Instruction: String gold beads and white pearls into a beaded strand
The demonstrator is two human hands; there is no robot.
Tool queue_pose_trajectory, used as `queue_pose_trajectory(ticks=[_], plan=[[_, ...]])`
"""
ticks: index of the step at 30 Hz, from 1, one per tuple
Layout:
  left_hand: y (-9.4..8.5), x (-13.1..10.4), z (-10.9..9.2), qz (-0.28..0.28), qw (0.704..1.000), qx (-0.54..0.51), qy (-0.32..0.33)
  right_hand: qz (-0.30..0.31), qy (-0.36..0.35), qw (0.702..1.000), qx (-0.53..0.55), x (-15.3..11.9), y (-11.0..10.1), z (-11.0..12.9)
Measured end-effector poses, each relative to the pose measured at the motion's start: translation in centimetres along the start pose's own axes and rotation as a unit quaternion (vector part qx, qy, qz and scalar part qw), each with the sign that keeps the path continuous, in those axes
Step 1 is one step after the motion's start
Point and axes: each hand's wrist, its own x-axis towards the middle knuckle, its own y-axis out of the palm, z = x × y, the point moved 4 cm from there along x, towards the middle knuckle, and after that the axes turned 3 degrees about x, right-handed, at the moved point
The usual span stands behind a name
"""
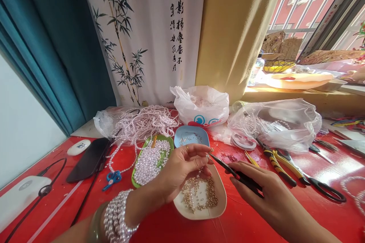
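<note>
My left hand (182, 171), with bead bracelets (118, 212) on its wrist, pinches a small beaded strand above the cream tray (202, 214). Black tweezers (242, 178) are gripped in my right hand (253, 186), their tips touching or very near the piece at my left fingertips. Gold beads (212, 193) lie in the cream tray, part of it hidden under my left hand. Left of it, a green tray (134, 181) holds white pearl beads (148, 163). Behind my left fingers is a blue tray (178, 134) with small metal parts.
Pearl strands (148, 121) are heaped behind the green tray. Blue scissors (112, 179) and a black phone (88, 159) lie left. Plastic bags (201, 106) stand at the back. Pliers (276, 163) and black-handled scissors (322, 188) lie right.
</note>
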Motion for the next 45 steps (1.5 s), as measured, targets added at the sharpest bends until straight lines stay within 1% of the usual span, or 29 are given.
queue_pose_trajectory(ticks=[6, 10, 12, 14, 15, 17, 19, 21, 24, 26, 28, 30, 31, 32, 33, 34, 35, 36, 37, 38, 41, 43, 45], plan=[[0.3, -0.1, -0.2, 0.006, 1.000, 0.022, 0.010, -0.004, -0.018, 1.000, -0.016, -0.1, 0.0, 0.3], [0.1, 0.1, -0.3, -0.011, 0.999, 0.040, 0.006, 0.045, 0.009, 0.999, 0.019, 0.6, -0.7, 0.0], [-0.1, 0.2, -0.3, -0.023, 0.999, 0.045, 0.005, 0.062, 0.032, 0.997, 0.036, 1.2, -1.4, -0.7], [-0.3, 0.4, -0.3, -0.028, 0.999, 0.044, 0.006, 0.069, 0.056, 0.996, 0.025, 1.7, -2.0, -1.8], [-0.4, 0.4, -0.2, -0.027, 0.999, 0.042, 0.008, 0.074, 0.066, 0.995, 0.002, 1.8, -2.1, -2.6], [-0.6, 0.6, -0.2, -0.025, 0.999, 0.035, 0.009, 0.080, 0.075, 0.991, -0.078, 1.8, -1.7, -4.3], [-0.8, 0.7, -0.3, -0.024, 0.999, 0.029, 0.008, 0.067, 0.093, 0.977, -0.179, 1.6, -0.7, -6.3], [-1.0, 0.8, -0.3, -0.020, 0.999, 0.026, 0.011, 0.051, 0.080, 0.962, -0.256, 1.2, 0.6, -7.8], [-0.9, 0.7, -0.5, -0.009, 0.999, 0.024, 0.024, 0.024, 0.035, 0.947, -0.318, 0.9, 2.3, -8.6], [-0.9, 0.7, -0.5, -0.004, 0.999, 0.028, 0.030, -0.006, -0.002, 0.950, -0.312, 0.9, 2.5, -8.1], [-0.9, 0.7, -0.5, -0.002, 0.999, 0.044, 0.030, -0.047, -0.020, 0.964, -0.262, 1.0, 1.9, -6.6], [-0.9, 0.7, -0.4, -0.003, 0.997, 0.068, 0.033, -0.066, -0.002, 0.986, -0.152, 1.1, 1.2, -4.5], [-0.9, 0.7, -0.4, -0.004, 0.996, 0.081, 0.037, -0.041, 0.016, 0.997, -0.061, 1.1, 1.2, -3.3], [-0.8, 0.6, -0.4, -0.003, 0.995, 0.095, 0.043, 0.013, 0.045, 0.998, 0.049, 1.1, 1.5, -2.2], [-0.8, 0.6, -0.4, -0.003, 0.993, 0.109, 0.051, 0.075, 0.080, 0.981, 0.162, 1.1, 2.1, -1.1], [-0.8, 0.6, -0.5, -0.003, 0.990, 0.127, 0.060, 0.128, 0.111, 0.952, 0.254, 1.0, 2.6, -0.1], [-0.7, 0.5, -0.7, -0.003, 0.987, 0.145, 0.071, 0.153, 0.133, 0.924, 0.325, 0.9, 3.0, 0.8], [-0.7, 0.5, -0.9, -0.002, 0.983, 0.165, 0.083, 0.161, 0.148, 0.901, 0.374, 0.9, 3.2, 1.4], [-0.7, 0.4, -1.0, -0.002, 0.978, 0.187, 0.097, 0.160, 0.156, 0.888, 0.403, 1.0, 3.2, 1.7], [-0.7, 0.4, -1.2, -0.003, 0.971, 0.211, 0.110, 0.148, 0.159, 0.884, 0.414, 1.0, 3.2, 1.7], [-0.7, 0.3, -1.5, -0.001, 0.944, 0.297, 0.146, 0.103, 0.153, 0.903, 0.389, 1.1, 2.4, 1.2], [-0.5, 0.1, -1.6, 0.010, 0.911, 0.371, 0.178, 0.083, 0.149, 0.913, 0.372, 1.0, 1.8, 1.1], [0.0, -0.3, -1.8, 0.023, 0.867, 0.442, 0.228, 0.081, 0.150, 0.913, 0.372, 0.8, 1.5, 1.4]])
